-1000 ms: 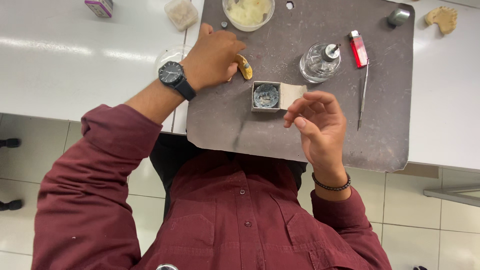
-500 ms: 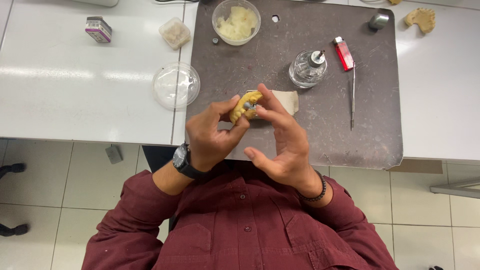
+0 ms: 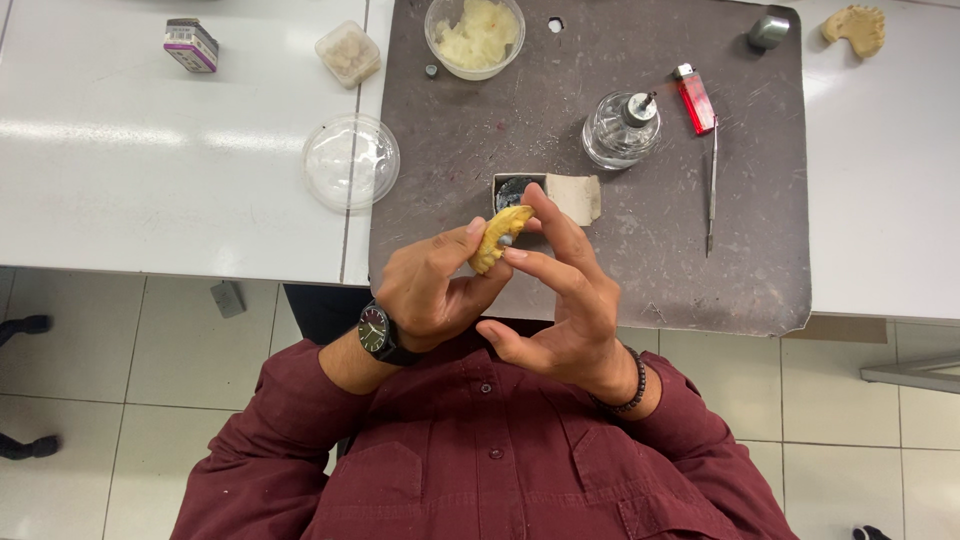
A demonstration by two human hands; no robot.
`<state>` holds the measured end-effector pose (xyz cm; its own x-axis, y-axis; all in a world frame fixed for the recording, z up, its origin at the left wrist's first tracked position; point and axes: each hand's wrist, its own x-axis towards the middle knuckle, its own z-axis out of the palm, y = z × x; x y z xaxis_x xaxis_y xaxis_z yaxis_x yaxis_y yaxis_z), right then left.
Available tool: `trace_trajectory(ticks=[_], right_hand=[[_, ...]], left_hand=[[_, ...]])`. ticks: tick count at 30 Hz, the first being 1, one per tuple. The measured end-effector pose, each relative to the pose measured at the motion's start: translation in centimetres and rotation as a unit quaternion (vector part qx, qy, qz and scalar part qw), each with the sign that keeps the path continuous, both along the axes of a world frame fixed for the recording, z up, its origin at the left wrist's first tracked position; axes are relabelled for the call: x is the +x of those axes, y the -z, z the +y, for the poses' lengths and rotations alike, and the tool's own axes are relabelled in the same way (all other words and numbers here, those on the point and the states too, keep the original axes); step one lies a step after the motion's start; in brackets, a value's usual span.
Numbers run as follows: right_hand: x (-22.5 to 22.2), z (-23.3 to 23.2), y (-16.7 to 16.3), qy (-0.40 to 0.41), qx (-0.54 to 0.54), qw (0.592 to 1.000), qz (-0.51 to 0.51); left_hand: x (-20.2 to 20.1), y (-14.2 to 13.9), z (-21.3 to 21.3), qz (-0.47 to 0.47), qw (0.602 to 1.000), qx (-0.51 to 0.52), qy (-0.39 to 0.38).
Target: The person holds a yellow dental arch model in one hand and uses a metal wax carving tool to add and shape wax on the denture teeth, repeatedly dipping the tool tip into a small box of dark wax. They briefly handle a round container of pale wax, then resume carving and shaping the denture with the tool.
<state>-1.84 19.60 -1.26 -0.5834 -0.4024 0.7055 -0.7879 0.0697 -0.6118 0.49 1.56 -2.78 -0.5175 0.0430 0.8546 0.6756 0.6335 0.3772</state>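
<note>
Right at the centre of the frame, the yellow arch-shaped cast [image 3: 500, 238] sits between my two hands, lifted above the near edge of the grey mat [image 3: 760, 260]. My left hand [image 3: 432, 285] has its grip closed on the cast, thumb and fingers pinching its lower end. My right hand [image 3: 560, 300] meets it from the other side: two fingertips rest on the upper end, while the remaining fingers are spread loosely and hold nothing.

Just behind the cast, on the mat, stands a small square metal box [image 3: 515, 188] with a pale slab [image 3: 578, 197] touching its right side. Further toward the upper right are a glass spirit lamp [image 3: 620, 130], a red lighter [image 3: 694, 98] and a thin metal tool [image 3: 712, 185] lying lengthwise. At the top centre is a clear bowl of pale lumps [image 3: 474, 32]. Left of the mat, on the white bench [image 3: 150, 190], lie a clear round lid [image 3: 350, 162], a small plastic tub [image 3: 346, 52] and a little box [image 3: 191, 44]. A second yellow cast [image 3: 856, 26] lies in the upper right corner.
</note>
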Motion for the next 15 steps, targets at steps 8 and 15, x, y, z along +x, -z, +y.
trace_trajectory(ticks=[8, 15], right_hand=[[0.1, 0.0, -0.6, 0.04, 0.027, 0.998, 0.04], [0.0, -0.2, -1.1, 0.05, 0.033, 0.997, 0.047]], left_hand=[[-0.5, -0.3, -0.1, 0.023, 0.999, -0.006, 0.023], [-0.8, -0.9, -0.4, 0.045, 0.998, -0.017, 0.042]])
